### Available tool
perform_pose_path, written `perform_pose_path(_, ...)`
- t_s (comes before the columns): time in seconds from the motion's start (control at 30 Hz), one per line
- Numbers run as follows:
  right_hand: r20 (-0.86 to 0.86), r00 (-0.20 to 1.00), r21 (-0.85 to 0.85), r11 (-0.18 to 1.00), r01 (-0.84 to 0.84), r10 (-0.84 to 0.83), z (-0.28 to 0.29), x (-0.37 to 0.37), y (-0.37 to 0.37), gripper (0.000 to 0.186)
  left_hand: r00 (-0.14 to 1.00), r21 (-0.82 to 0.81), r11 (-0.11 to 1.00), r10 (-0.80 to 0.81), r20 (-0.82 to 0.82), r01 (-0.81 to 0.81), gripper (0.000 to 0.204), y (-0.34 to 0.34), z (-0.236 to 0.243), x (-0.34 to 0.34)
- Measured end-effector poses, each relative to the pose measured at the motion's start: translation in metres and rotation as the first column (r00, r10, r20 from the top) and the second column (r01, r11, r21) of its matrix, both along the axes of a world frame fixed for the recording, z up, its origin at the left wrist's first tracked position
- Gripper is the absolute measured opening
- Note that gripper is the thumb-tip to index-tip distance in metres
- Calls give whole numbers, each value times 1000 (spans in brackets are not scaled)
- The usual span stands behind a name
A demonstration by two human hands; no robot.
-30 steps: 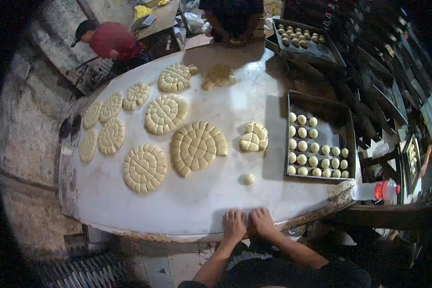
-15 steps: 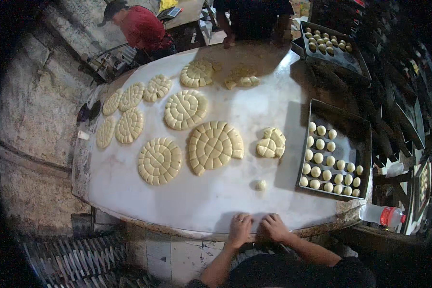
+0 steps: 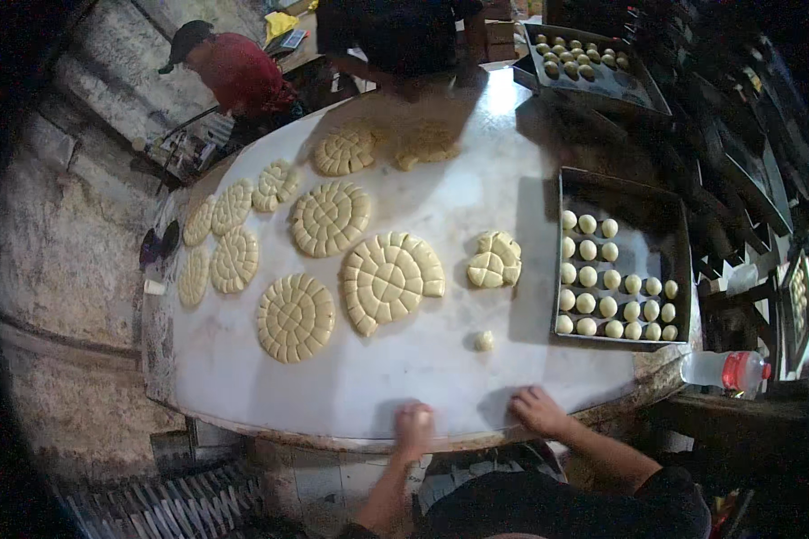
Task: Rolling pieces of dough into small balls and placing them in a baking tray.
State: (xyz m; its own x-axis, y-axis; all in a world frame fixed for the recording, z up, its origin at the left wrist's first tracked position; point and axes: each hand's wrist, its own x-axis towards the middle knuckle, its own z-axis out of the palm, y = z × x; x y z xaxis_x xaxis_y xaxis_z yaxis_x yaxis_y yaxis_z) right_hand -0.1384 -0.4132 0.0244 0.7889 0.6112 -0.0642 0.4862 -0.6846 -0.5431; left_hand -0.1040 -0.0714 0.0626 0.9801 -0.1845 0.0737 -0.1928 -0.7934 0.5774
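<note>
At the near edge of the white tabletop, my left hand (image 3: 413, 426) is curled and slightly blurred; whatever lies under its fingers cannot be made out. My right hand (image 3: 537, 412) rests palm down on the table a little to the right, fingers bent inward, with its underside hidden. A single small dough ball (image 3: 484, 340) sits beyond my hands. Farther back is a small cut clump of dough (image 3: 494, 260). Left of that lies a large dough round (image 3: 391, 280), scored into pieces with part of its outer ring gone.
Several scored dough rounds (image 3: 296, 318) cover the table's left half. A dark metal tray (image 3: 634, 253) with rows of dough balls stands at right, another tray (image 3: 638, 90) behind it. A water bottle (image 3: 726, 370) lies at the right edge. Two people (image 3: 243, 63) are across the table.
My hands have moved apart: the left went left, the right went right and slightly forward. The view has shifted a little. The dough pieces look unchanged.
</note>
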Motion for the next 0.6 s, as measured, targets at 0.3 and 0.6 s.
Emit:
perform_pose_path(0.3, 65, 871, 303, 841, 448, -487, -11, 14, 103, 27, 1000, 86, 996, 11, 2, -11, 11, -33, -54, -5)
perform_pose_path(0.6, 344, 557, 130, 626, 769, -756, -19, 55, 72, 34, 950, 20, 983, 171, 263, -182, 18, 43, -23, 55)
